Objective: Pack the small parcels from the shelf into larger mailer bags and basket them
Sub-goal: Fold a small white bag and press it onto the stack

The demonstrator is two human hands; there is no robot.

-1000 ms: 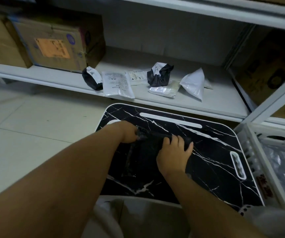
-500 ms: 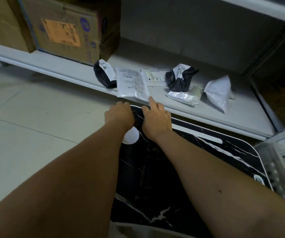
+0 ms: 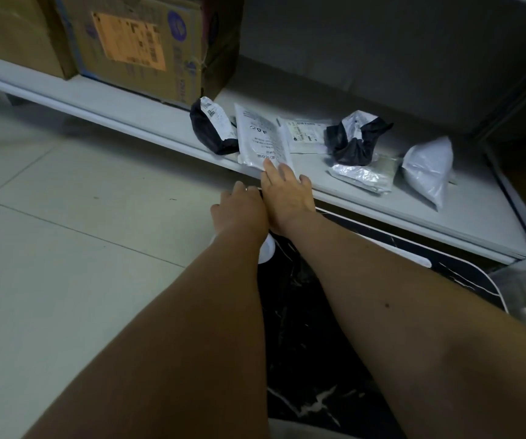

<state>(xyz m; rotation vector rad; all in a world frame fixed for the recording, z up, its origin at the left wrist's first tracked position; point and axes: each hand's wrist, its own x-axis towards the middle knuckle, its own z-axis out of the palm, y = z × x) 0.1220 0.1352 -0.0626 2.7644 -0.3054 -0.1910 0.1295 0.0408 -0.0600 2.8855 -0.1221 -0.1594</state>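
Now my right hand (image 3: 285, 198) lays straight fingertips on the flat white parcel (image 3: 263, 139) at the shelf (image 3: 147, 114) edge, mid-frame, my left hand (image 3: 239, 210) loosely curled beside it, holding what I cannot tell; next comes pinching that parcel off.

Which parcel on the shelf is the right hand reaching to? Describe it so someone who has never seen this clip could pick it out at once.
Find the cardboard box with the orange label on the low white shelf. Right of it lies a black pouch, then the flat white parcel under the right hand's fingertips. It alone lies flat, printed face up, overhanging the shelf's front edge.
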